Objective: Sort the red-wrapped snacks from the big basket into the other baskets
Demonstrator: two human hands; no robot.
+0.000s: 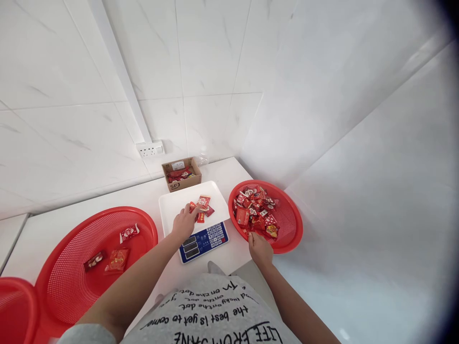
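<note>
My left hand [184, 222] reaches over the white pan [172, 200] of a digital scale, its fingertips closed around the edge of a red candy packet [192, 207]. Several other small red packets [204, 201] lie in a loose pile beside those fingers. The scale's blue panel [204, 241] with displays and keys faces me. At the near rim of a round red plastic basket [294, 210], my right hand [260, 248] has its fingers curled on the edge. That basket holds many wrapped candies [256, 210], mostly red. The fingertips of my right hand are partly hidden.
On the left stands a larger red basket [68, 239] with a few wrapped candies [117, 260]. Part of another red basket [17, 306] shows at the lower left. Behind the scale, a cardboard box [190, 181] contains red packets. A tiled wall [215, 124] borders the white table [222, 167].
</note>
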